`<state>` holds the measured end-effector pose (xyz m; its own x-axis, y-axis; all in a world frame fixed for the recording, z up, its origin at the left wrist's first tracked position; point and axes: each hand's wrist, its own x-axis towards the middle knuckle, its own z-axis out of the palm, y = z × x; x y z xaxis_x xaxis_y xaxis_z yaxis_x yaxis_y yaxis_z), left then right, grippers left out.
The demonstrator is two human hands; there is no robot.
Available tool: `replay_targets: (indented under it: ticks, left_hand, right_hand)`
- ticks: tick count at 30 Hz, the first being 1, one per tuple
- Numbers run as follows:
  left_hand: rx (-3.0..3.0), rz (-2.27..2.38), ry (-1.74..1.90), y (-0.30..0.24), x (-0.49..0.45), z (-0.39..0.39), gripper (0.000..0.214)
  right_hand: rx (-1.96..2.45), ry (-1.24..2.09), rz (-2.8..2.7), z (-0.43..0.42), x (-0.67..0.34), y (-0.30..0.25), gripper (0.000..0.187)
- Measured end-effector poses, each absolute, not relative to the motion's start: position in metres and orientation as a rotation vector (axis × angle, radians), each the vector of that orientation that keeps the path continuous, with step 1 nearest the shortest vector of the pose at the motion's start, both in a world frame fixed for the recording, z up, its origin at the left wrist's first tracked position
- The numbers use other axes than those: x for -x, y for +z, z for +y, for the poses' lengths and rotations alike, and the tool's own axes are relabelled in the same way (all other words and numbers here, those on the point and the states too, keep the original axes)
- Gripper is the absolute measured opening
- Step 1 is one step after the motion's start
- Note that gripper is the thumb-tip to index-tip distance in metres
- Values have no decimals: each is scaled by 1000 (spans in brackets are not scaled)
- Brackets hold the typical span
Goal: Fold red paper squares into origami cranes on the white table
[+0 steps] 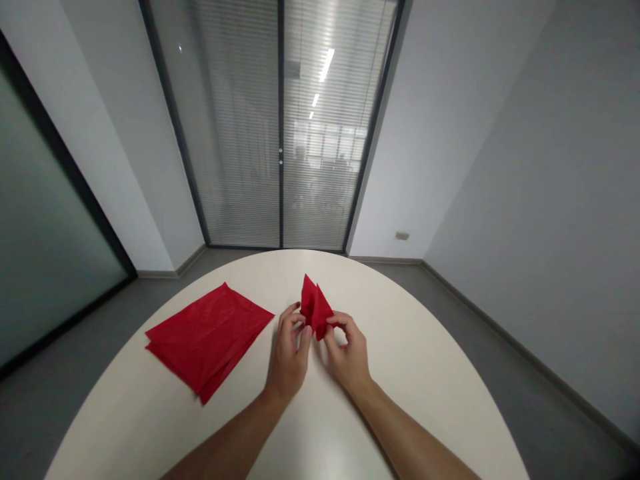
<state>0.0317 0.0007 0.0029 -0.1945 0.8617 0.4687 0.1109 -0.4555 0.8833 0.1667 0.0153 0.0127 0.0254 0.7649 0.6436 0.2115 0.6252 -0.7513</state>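
In the head view, the left hand (290, 350) pinched the near left edge of the folded red sheet (321, 312), the right hand (351, 353) its near right; it sat between them, long axis and peaks pointing far, neither hand nearer.

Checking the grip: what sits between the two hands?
A folded red piece, pointed at the top, held by the left hand and right hand; head view.

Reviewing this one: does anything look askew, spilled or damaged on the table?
Only a slight untidiness: the stacked red sheets at the left of the table are creased and misaligned, with lower corners poking out. No spill shows, and the folded red piece in the hands shows no obvious tear.
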Motion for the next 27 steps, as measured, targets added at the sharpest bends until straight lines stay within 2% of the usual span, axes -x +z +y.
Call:
replay_targets:
  ticks: [7,17,23,27]
  left_hand:
    - [-1299,1222,1698,0,-28,5,27]
    - [-1303,1267,1738,3,-25,8,37]
    - [-1367,1266,1740,6,-29,1,31]
    - [-1495,1242,1732,9,-31,-5,19]
  right_hand:
    - [875,437,-1496,15,-167,13,18]
    - [781,504,-1550,12,-168,23,27]
    - [841,542,-1545,15,-168,24,26]
    - [873,493,-1570,15,-168,25,21]
